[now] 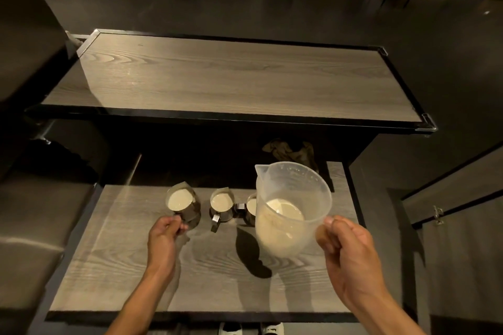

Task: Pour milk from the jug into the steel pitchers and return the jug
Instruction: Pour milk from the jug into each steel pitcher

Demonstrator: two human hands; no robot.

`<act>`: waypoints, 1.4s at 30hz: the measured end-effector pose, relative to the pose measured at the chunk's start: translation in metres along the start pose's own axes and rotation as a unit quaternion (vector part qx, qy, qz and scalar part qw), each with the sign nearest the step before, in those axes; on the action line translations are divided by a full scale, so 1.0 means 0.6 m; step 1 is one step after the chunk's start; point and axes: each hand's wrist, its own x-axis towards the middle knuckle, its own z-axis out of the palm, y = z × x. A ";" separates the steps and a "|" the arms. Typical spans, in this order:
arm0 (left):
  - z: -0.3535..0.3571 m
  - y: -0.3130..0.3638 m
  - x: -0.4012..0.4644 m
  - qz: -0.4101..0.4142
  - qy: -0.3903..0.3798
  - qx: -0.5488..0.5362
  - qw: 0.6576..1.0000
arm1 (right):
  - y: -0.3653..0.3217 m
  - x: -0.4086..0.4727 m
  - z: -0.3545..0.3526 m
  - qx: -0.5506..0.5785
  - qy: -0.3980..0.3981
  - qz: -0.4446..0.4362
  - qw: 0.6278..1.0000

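Three steel pitchers stand in a row on the low wooden table, each holding milk. My left hand grips the handle of the left pitcher. The middle pitcher stands free, its handle toward me. The right pitcher is partly hidden behind the clear plastic jug. My right hand holds the jug by its handle, lifted above the table and roughly upright, spout pointing away to the left. A little milk lies in the jug's bottom.
A higher wooden shelf with a black frame runs across behind the low table. A crumpled cloth lies in the dark gap under it. Dark cushioned seats flank the left; a cabinet door stands at the right.
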 end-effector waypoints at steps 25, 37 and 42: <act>0.010 -0.084 0.044 -0.047 -0.047 0.005 0.998 | -0.006 -0.017 -0.028 0.045 0.076 -0.052 0.995; 0.028 0.059 -0.069 0.122 -0.092 0.088 0.984 | -0.018 -0.014 -0.013 0.029 0.028 -0.063 0.997; 0.080 0.147 -0.102 0.194 -0.341 0.141 0.909 | -0.039 -0.007 0.021 0.029 -0.027 -0.072 0.997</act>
